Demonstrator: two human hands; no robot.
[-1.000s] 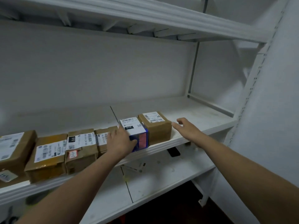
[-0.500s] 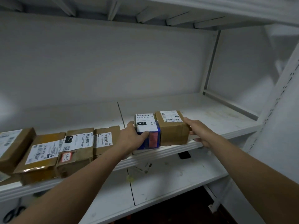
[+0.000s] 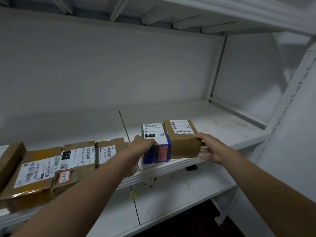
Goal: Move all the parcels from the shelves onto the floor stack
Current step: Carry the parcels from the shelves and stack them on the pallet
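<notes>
**Two parcels squeezed between our hands at the shelf edge**

We are standing at a white rack and looking down on its middle shelf [image 3: 222, 127]. Our left hand [image 3: 142, 147] is gripping the left side of the blue parcel [image 3: 158, 152], the one wearing a white barcode label on top. Its fingers [image 3: 152, 142] are curling over the parcel's upper left edge; most of them are hiding behind the back of the hand. Our right hand [image 3: 213, 148] is holding the brown parcel [image 3: 183, 144] from the right: the thumb is lying on the top right corner, while the other fingers [image 3: 204, 150] are spreading against the right face, low down.

The two parcels are sitting side by side and touching, right at the front lip of the middle shelf.

To the left, four more parcels are lying in a row on the same shelf: a small brown box [image 3: 109, 152], a taped box marked 010 [image 3: 77, 161], a yellow-taped parcel [image 3: 35, 175] and a brown box at the frame edge [image 3: 11, 158]. Our left forearm is crossing in front of the small brown box.

Below, the lower shelf [image 3: 179, 192] is showing scuffs and scraps, and a small dark object [image 3: 191, 167] is peeking out under the middle shelf's lip.
</notes>
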